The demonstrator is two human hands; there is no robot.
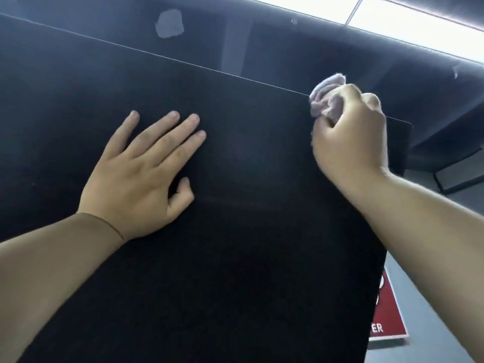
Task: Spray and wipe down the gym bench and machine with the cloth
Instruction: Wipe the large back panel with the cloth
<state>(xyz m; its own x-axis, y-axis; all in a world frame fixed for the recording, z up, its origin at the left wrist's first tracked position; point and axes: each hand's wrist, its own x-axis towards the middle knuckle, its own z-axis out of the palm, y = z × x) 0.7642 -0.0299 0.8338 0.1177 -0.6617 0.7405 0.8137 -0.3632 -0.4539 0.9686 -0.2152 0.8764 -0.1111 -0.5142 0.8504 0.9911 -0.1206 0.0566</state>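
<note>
Black panel: left hand rests flat and open on it; right hand grips cloth at its top edge.

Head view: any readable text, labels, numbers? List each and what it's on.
"ER": white letters on the red rectangular sign lower right; the rest is hidden behind the black flat panel.
White marks higher on that sign: cut off, unreadable.
Panel, crumpled grey cloth: no text.
</note>
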